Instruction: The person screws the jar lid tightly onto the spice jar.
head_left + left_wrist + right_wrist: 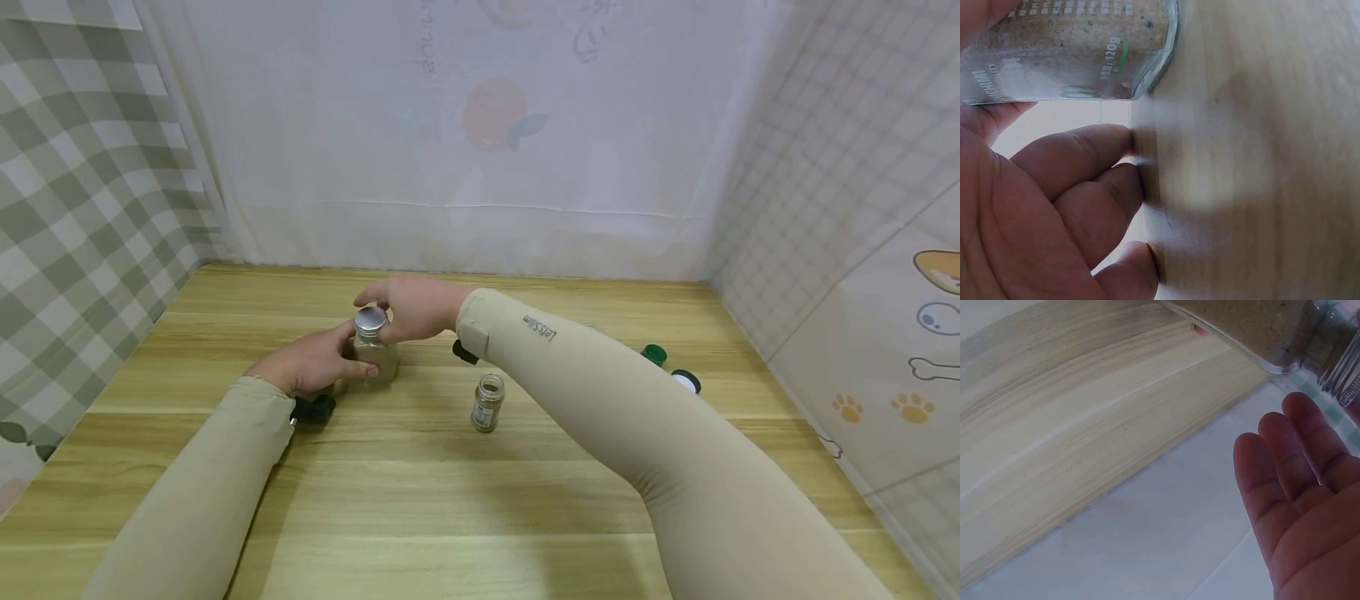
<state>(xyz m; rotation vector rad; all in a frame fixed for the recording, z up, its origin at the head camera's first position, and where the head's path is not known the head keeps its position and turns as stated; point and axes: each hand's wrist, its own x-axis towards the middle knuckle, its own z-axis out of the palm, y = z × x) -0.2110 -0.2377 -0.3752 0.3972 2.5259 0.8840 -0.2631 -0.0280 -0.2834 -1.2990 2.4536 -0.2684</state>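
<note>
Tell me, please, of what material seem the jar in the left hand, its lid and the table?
Jar: glossy glass or hard plastic; it looks see-through. Lid: probably metal, silvery with a sheen. Table: wood or wood-look laminate, smooth; grain streaks show.

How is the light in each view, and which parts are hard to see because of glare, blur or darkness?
Head: soft light, faint shadows on the table, print on the small jar too small to read; left wrist: washed-out white behind the left hand, "120g" readable on the big jar, smaller print soft; right wrist: the right hand rather dark.
</note>
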